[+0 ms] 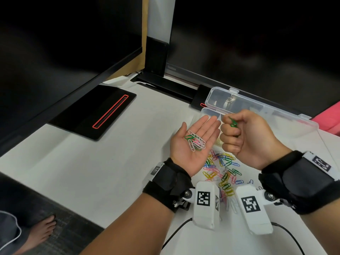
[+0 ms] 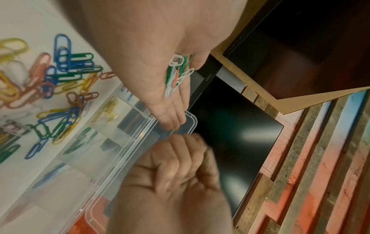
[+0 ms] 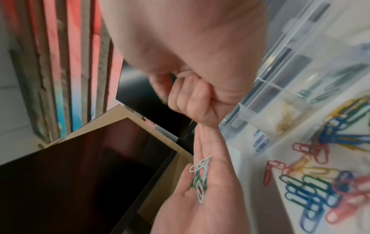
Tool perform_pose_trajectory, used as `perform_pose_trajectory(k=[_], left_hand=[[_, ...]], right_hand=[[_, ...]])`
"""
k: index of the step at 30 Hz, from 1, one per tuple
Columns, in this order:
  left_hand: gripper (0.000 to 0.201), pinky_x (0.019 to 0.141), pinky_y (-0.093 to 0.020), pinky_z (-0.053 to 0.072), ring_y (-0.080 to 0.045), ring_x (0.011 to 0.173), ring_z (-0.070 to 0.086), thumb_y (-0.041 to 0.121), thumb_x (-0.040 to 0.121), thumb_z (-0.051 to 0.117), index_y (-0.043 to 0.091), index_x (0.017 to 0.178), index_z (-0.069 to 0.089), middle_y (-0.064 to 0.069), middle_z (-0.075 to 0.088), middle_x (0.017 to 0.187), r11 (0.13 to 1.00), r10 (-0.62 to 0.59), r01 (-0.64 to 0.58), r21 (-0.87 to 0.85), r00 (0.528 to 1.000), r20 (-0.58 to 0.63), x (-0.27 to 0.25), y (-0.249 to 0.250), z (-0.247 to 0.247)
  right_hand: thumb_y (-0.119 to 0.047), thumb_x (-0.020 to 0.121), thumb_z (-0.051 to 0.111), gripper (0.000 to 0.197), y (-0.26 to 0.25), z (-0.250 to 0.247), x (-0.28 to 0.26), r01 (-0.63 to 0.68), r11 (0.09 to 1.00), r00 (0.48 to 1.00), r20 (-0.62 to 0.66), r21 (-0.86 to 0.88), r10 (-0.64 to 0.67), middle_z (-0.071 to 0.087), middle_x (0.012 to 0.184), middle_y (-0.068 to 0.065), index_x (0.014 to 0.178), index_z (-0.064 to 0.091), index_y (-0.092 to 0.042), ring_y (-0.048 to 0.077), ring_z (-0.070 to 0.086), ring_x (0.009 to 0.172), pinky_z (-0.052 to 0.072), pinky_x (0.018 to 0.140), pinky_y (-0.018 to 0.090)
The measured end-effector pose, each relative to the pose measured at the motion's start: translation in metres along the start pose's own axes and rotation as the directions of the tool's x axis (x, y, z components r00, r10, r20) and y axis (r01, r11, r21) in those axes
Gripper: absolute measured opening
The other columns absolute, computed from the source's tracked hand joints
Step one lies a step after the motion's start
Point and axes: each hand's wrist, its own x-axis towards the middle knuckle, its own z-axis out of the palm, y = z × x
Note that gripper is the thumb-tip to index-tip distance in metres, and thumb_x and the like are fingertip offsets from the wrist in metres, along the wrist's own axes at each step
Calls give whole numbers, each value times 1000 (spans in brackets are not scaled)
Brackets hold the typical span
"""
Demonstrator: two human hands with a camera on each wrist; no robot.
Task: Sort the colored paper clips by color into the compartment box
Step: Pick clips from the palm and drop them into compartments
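My left hand (image 1: 206,129) lies flat, palm up, above the white table, carrying a small heap of white, green and pink paper clips (image 1: 195,143), also seen in the left wrist view (image 2: 177,74). Just right of it, my right hand (image 1: 246,138) is curled and pinches one green paper clip (image 1: 233,122) between thumb and forefinger. The clear compartment box (image 1: 261,109) stands open right behind both hands. Its compartments hold yellow clips (image 3: 284,117), blue clips (image 3: 260,142) and green clips (image 3: 312,93). A mixed pile of coloured clips (image 1: 224,172) lies on the table below the hands.
Two dark monitors stand at the back, with a black monitor base (image 1: 95,111) at the left and another (image 1: 198,100) touching the box's far left corner. A pink object (image 1: 329,116) lies at the far right. Cables (image 1: 176,234) run along the table's near edge.
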Motion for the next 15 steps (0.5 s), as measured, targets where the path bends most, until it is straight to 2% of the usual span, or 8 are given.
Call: perform_pose_trajectory(k=[2, 4, 8, 11, 15], left_hand=[[57, 101, -44, 45, -37, 119, 56, 38, 104, 28, -8, 127, 52, -27, 58, 129, 1000, -3, 3, -14, 1000, 5, 1, 1, -1], [57, 101, -45, 44, -37, 119, 55, 38, 104, 27, -8, 128, 52, -27, 59, 127, 1000, 0, 0, -20, 1000, 4, 1, 2, -1], [56, 100, -44, 46, -36, 118, 57, 37, 104, 28, -7, 130, 50, -27, 57, 130, 1000, 7, -7, -1, 1000, 2, 1, 1, -2], [56, 100, -42, 47, -35, 118, 58, 38, 103, 30, -6, 131, 50, -26, 58, 129, 1000, 10, -10, 18, 1000, -6, 2, 0, -2], [62, 105, -41, 42, -34, 122, 55, 44, 101, 31, -6, 133, 47, -25, 55, 134, 999, 7, -7, 44, 1000, -11, 2, 0, -2]], right_hand=[[-24, 88, 32, 26, 3, -7, 1, -57, 992, 998, 16, 116, 56, 18, 52, -6, 62, 33, -21, 11, 10, 40, 9, 41, 22], [-25, 89, 33, 29, 5, -10, 1, -85, 986, 996, 30, 146, 81, 18, 49, -6, 60, 31, -22, 10, 13, 36, 9, 40, 21], [-22, 90, 38, 27, 5, -5, 3, -83, 981, 995, 62, 176, 73, 23, 51, -7, 64, 42, -18, 8, 19, 35, 17, 36, 21], [-22, 90, 39, 27, 3, 0, 5, -85, 984, 996, 46, 154, 79, 31, 55, -4, 65, 46, -16, 9, 24, 37, 22, 36, 19], [-29, 94, 44, 41, -3, 12, 10, -101, 993, 995, -21, 56, 102, 31, 53, -3, 55, 34, -21, 9, 21, 37, 18, 34, 19]])
